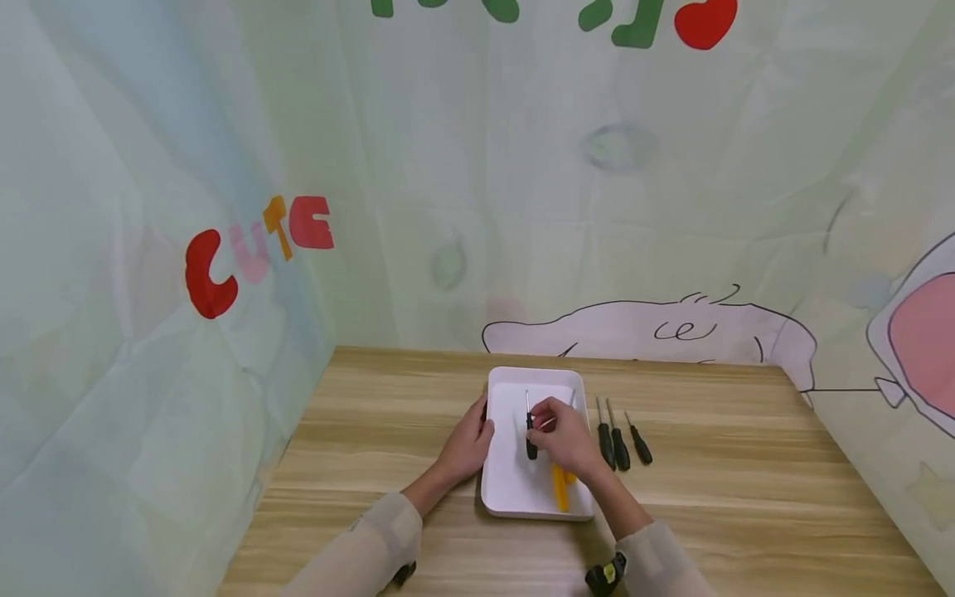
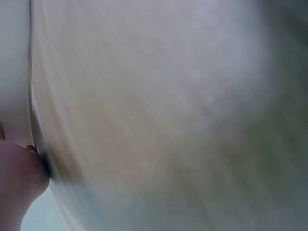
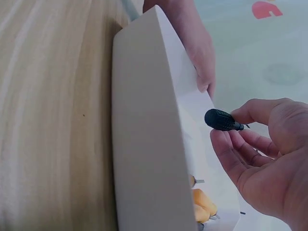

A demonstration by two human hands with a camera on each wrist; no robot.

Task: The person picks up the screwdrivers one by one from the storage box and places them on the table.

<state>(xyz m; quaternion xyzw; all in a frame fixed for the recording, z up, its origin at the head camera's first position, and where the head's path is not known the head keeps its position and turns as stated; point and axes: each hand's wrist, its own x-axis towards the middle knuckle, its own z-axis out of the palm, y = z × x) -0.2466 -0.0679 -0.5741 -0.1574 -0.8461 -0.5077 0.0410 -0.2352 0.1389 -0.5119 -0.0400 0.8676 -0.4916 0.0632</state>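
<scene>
Biggest first, and it's the pale printed backdrop (image 1: 522, 166), rising beyond the white tray and along its left, with red, pink and orange letters reading "CUTE" up to the tray's left. In front of that spreads the wooden table (image 1: 388, 398), striped grain running all round the tray. And there's the white tray (image 1: 515, 489) itself, shallow and upright, long sides pointing away from the person.

Hands next, well apart at the wrists! The left hand (image 1: 466, 441) grips the tray's left wall, thumb at the rim, fingers along the outside; the left wrist view is badly blurred here. The right hand (image 1: 569, 439) is over the tray's right half, thumb and fingertips pinching a tool.

Down to the tools: inside the tray, along its right side, lie orange-handled screwdrivers (image 1: 560, 489), handles toward the tray's near end, partly covered by the right hand; their exact number I can't tell. Outside, just right of the tray, two longer black-handled screwdrivers (image 1: 621, 450) lie side by side, tips pointing away from the person. Above the tray, near its middle, is the held black screwdriver (image 1: 531, 448), thin shaft pointing toward the tray's far end. Smallest of all, the short black-handled screwdriver (image 1: 640, 448) lies slantwise, farthest right of the tray.
</scene>
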